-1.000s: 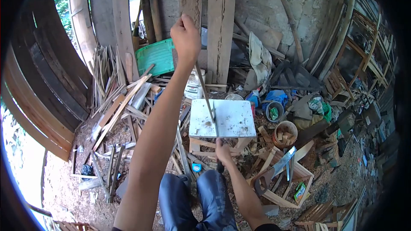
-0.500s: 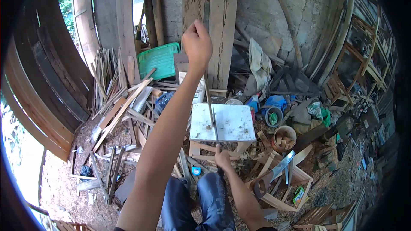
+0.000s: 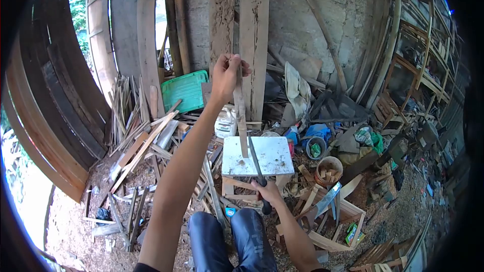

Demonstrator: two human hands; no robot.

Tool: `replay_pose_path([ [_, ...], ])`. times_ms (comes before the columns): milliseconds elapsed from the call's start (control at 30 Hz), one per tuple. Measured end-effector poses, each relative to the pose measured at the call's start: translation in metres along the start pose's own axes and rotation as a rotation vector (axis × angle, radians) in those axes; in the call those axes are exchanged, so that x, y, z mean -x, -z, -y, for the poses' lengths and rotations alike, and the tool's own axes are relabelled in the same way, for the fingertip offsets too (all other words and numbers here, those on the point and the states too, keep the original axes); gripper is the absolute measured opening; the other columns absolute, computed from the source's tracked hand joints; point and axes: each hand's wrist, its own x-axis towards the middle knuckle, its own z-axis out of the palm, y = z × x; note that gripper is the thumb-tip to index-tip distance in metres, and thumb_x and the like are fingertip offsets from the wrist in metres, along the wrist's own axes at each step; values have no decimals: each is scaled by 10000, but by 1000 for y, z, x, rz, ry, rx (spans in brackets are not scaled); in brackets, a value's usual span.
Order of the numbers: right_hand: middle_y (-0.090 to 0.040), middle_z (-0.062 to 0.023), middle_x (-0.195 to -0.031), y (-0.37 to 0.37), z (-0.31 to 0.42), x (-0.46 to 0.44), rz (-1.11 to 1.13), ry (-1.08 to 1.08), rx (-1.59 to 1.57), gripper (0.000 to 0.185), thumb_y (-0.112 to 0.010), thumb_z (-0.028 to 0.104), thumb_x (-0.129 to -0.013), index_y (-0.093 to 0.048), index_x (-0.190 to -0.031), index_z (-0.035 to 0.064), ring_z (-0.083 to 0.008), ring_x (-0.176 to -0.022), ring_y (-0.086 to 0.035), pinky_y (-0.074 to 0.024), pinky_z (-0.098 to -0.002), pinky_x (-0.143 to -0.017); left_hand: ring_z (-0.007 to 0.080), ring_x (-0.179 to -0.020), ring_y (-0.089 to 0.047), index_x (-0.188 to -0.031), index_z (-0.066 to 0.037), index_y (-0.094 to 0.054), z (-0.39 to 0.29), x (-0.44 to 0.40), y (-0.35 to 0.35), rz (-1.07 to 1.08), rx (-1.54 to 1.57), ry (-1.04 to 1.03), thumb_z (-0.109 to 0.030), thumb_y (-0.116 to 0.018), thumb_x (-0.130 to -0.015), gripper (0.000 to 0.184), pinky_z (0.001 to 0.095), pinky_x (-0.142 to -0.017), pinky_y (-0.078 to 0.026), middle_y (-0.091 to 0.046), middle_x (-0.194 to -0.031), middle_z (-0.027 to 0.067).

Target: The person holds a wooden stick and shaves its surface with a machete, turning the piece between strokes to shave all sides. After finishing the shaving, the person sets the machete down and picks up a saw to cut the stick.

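My left hand [image 3: 227, 76] is raised ahead of me, its fingers closed round the top of a narrow wooden strip [image 3: 240, 116]. The strip stands nearly upright, its lower end at the white-topped stool [image 3: 267, 157]. My right hand [image 3: 269, 192] grips a long-bladed knife [image 3: 256, 159] near its dark handle. The blade points up and away, over the stool top and just right of the strip's lower end. Small chips and dark marks lie on the white surface.
A handsaw [image 3: 326, 200] rests on a wooden frame [image 3: 360, 216] at the right. Behind it stands a bucket of wood pieces [image 3: 328, 170]. Scrap wood [image 3: 146, 143] and a green crate [image 3: 184, 92] are at the left. A white container [image 3: 225, 123] sits behind the stool.
My left hand has come lower and turned, showing more of the strip's flat face. The knife has tilted, with its handle now further right. The camera view has shifted slightly.
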Motion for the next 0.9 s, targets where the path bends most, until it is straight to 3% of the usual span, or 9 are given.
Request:
replay_pose_path([
  [133,-535,-46,-537,3,46,4,-44,115,-26,342,-625,304,-863,-540,-737,-2,-136,-399,-516,-429,-277,-377,152,-534,-532,-888,-43,-423,-4,3,2,45,-1,73,-185,-465,-930,155,271,-509,-439,-568,-674,95],
  [233,-499,-29,-521,1,97,23,-85,134,-165,383,-572,359,-894,-501,-720,25,-118,-374,-477,-404,-273,-361,139,-472,-457,-908,-51,-421,4,-2,15,9,10,64,-205,-450,-936,159,261,-460,-387,-507,-612,62],
  [300,-456,-16,-508,-3,128,31,-101,238,-499,441,-483,430,-926,-457,-709,47,-101,-352,-427,-363,-264,-344,90,-444,-353,-848,-57,-426,-1,3,11,-84,61,53,-240,-428,-949,208,241,-426,-313,-383,-539,-3],
  [433,-441,-8,-476,-17,165,29,-250,475,-510,483,-430,438,-945,-446,-660,48,-98,-333,-422,-330,-261,-324,74,-446,-353,-770,-61,-436,-5,12,16,-66,-10,50,-280,-405,-962,293,239,-417,-296,-365,-524,-18],
  [533,-425,-17,-490,-48,138,3,-268,347,-452,480,-406,453,-949,-440,-687,51,-105,-330,-390,-314,-251,-313,62,-440,-343,-707,-69,-437,1,13,13,-173,-46,22,-328,-383,-971,374,240,-404,-280,-354,-520,-26],
  [567,-429,-12,-492,-49,131,5,-62,166,-489,489,-428,472,-934,-448,-683,52,-110,-336,-397,-331,-264,-316,63,-432,-344,-705,-71,-435,4,10,13,-209,-67,-14,-340,-380,-972,383,240,-397,-278,-360,-518,-25],
  [600,-429,-12,-492,-46,129,6,-58,166,-485,489,-428,472,-934,-448,-683,52,-110,-336,-397,-331,-264,-316,64,-425,-345,-703,-74,-434,4,8,14,-249,-88,-51,-352,-377,-973,392,240,-389,-277,-366,-517,-24],
  [700,-436,-3,-498,-32,142,11,-46,-16,-441,517,-450,526,-906,-454,-673,64,-103,-353,-405,-354,-284,-330,64,-419,-350,-696,-74,-432,0,7,23,-175,-73,2,-351,-379,-973,395,238,-386,-284,-370,-512,-24],
  [900,-432,-22,-453,-25,175,16,-247,421,-563,523,-389,478,-947,-427,-632,62,-108,-326,-422,-319,-253,-308,71,-409,-357,-692,-68,-432,8,5,23,-201,-83,-32,-342,-384,-973,395,241,-381,-292,-387,-514,-12],
])
